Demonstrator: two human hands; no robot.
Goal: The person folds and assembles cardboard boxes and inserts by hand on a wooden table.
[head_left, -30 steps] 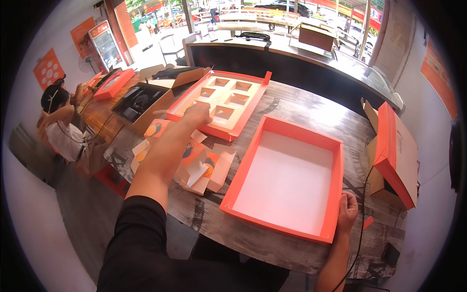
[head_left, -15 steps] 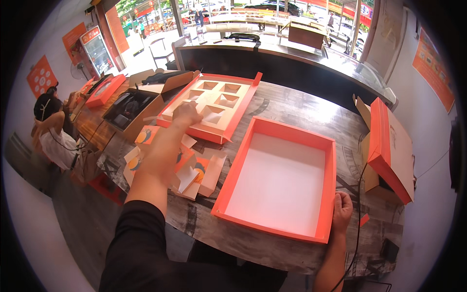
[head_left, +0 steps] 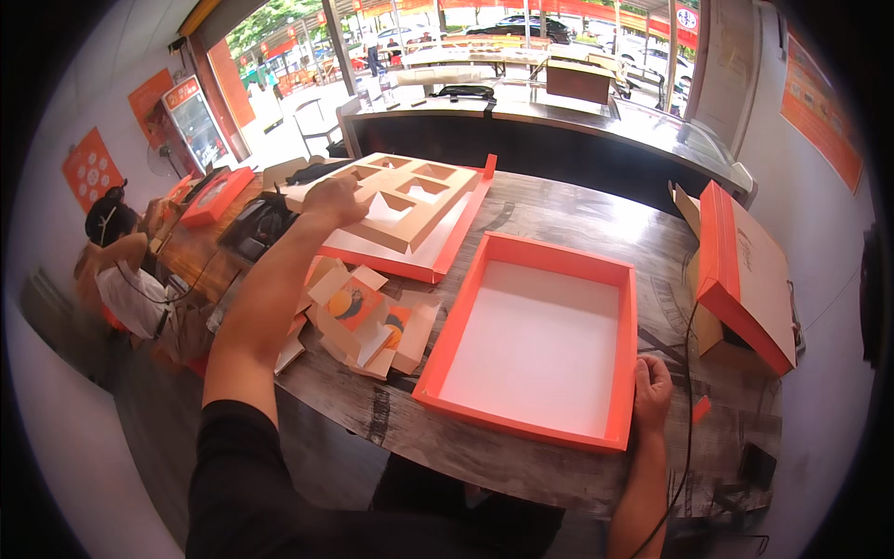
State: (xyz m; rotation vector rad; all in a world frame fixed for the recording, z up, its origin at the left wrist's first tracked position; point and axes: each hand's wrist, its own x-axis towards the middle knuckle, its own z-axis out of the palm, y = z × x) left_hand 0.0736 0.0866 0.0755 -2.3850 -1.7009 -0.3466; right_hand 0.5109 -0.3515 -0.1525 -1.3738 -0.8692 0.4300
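Over the far-left part of the table, the left hand (head_left: 335,202) is gripping the near edge of the tan cut-out insert (head_left: 391,180), which is hanging tilted above the shallow red tray (head_left: 391,268). With a single hand bearing it at one side, the insert could be buckling between its openings, or its far end, whose contact I cannot tell, could be snagging on the tray's wall. Printed cartons (head_left: 352,303) are lying just in front, where a low swing could be brushing them. Beside the deep red box (head_left: 521,419), the right hand (head_left: 654,387) is curling its fingers; whether it is pinching the wall, I cannot tell. Half a second ago the insert was sitting inside the tray; now the white floor is showing beneath it, while the right hand is staying put.
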